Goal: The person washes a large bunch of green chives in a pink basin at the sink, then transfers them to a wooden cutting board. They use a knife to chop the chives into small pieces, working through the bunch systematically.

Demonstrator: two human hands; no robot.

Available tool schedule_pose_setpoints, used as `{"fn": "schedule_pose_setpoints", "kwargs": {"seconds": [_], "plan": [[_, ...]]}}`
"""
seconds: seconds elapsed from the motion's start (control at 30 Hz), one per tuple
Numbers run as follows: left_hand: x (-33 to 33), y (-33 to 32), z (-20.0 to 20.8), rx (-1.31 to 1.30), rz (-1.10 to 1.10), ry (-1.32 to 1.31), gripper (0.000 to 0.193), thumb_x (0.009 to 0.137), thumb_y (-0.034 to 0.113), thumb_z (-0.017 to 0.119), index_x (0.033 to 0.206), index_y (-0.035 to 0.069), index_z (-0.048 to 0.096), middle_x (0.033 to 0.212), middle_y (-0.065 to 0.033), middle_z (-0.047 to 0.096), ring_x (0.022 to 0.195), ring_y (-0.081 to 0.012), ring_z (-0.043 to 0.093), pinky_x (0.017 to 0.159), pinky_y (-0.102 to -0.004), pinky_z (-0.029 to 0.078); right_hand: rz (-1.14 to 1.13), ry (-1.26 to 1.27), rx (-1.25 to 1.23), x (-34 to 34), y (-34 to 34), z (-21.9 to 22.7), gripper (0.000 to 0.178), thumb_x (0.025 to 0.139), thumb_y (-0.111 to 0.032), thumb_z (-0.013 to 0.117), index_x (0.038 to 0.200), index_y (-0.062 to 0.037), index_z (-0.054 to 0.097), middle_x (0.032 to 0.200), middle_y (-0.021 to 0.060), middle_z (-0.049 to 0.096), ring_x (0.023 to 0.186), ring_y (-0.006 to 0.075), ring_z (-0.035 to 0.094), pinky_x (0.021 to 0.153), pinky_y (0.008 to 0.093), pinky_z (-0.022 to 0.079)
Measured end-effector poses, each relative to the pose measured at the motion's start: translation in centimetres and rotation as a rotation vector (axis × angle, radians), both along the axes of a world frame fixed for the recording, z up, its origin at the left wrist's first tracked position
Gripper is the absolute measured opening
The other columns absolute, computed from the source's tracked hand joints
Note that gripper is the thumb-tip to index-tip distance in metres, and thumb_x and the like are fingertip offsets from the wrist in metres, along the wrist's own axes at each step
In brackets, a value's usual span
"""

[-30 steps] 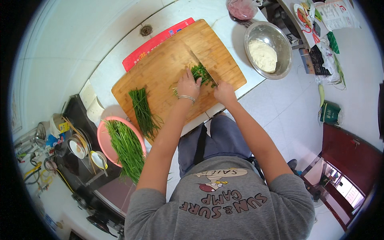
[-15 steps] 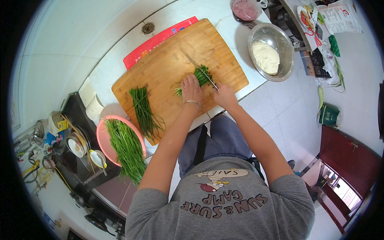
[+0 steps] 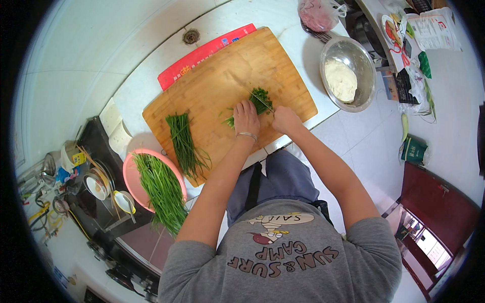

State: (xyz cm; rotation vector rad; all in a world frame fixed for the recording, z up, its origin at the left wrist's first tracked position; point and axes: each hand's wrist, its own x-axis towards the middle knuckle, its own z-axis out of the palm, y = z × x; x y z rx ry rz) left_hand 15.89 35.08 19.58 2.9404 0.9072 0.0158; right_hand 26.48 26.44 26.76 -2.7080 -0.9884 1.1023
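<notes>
On the wooden cutting board [image 3: 212, 91], my left hand [image 3: 246, 118] presses on a small bunch of green chives [image 3: 230, 121], its fingers close together and pale stem ends showing beside it. My right hand [image 3: 286, 121] is closed around the handle of a knife [image 3: 261, 101], which it mostly covers. The thin blade points away to the upper left, just right of my left fingertips. Finely cut chives [image 3: 262, 94] are heaped around the blade. Toward the board's left end lies a second bunch of long chives [image 3: 183, 144].
Left of the board, a pink basin [image 3: 128, 177] holds more long chives [image 3: 161, 189]. At the right, a metal bowl [image 3: 367, 86] contains pale dough [image 3: 341, 81]. A red packet [image 3: 177, 70] sticks out behind the board. Bowls with chopsticks [image 3: 96, 184] stand at far left.
The whole view has shifted slightly. The knife blade now looks thinner, seen more edge-on. Both hands keep their grip at about the same place on the board.
</notes>
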Motion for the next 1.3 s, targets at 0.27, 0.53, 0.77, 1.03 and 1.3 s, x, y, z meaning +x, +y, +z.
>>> {"fn": "schedule_pose_setpoints", "kwargs": {"seconds": [0.27, 0.53, 0.77, 1.03, 1.3], "plan": [[-0.5, 0.1, -0.3, 0.007, -0.030, -0.071, 0.048, 0.078, 0.021, 0.055, 0.119, -0.002, 0.050, 0.111, -0.0135, 0.049, 0.102, -0.0277, 0.046, 0.092, -0.0373, 0.036, -0.006, -0.046, 0.103, -0.1, 0.7, -2.9, 0.022, 0.074, -0.009, 0.053, 0.090, 0.0032, 0.059, 0.085, 0.0280, 0.061, 0.084, 0.0430, 0.060, 0.075, 0.0481, 0.049], [-0.3, 0.0, 0.1, -0.054, -0.017, -0.043, 0.050, 0.075, 0.021, 0.058, 0.118, -0.004, 0.048, 0.111, -0.0141, 0.048, 0.104, -0.0283, 0.045, 0.092, -0.0375, 0.036, -0.073, -0.100, 0.414, 0.6, 1.4, -0.5, 0.019, 0.078, -0.013, 0.052, 0.086, 0.0024, 0.059, 0.079, 0.0276, 0.061, 0.078, 0.0437, 0.060, 0.071, 0.0491, 0.049], [-0.3, 0.1, -0.5, -0.027, -0.007, -0.006, 0.052, 0.075, 0.027, 0.061, 0.118, 0.000, 0.048, 0.111, -0.0122, 0.047, 0.103, -0.0259, 0.045, 0.090, -0.0357, 0.036, -0.141, -0.087, 0.314, -1.9, -1.9, 3.0, 0.019, 0.079, -0.016, 0.052, 0.085, 0.0012, 0.058, 0.079, 0.0274, 0.061, 0.079, 0.0439, 0.060, 0.072, 0.0503, 0.048], [-0.4, 0.2, 0.4, -0.046, -0.028, -0.021, 0.051, 0.076, 0.027, 0.059, 0.118, -0.001, 0.048, 0.109, -0.0115, 0.047, 0.101, -0.0255, 0.045, 0.087, -0.0351, 0.036, -0.130, -0.111, 0.215, -2.5, -3.0, -0.2, 0.020, 0.081, -0.015, 0.050, 0.083, 0.0027, 0.058, 0.082, 0.0266, 0.061, 0.079, 0.0434, 0.059, 0.072, 0.0505, 0.047], [-0.2, 0.3, -0.1, -0.005, -0.026, -0.049, 0.050, 0.077, 0.024, 0.058, 0.118, -0.002, 0.049, 0.111, -0.0130, 0.048, 0.101, -0.0264, 0.045, 0.088, -0.0349, 0.036, -0.074, -0.012, 0.071, -1.1, -1.4, 0.5, 0.020, 0.075, -0.010, 0.052, 0.088, 0.0030, 0.059, 0.088, 0.0285, 0.062, 0.085, 0.0432, 0.061, 0.076, 0.0493, 0.049]]}}
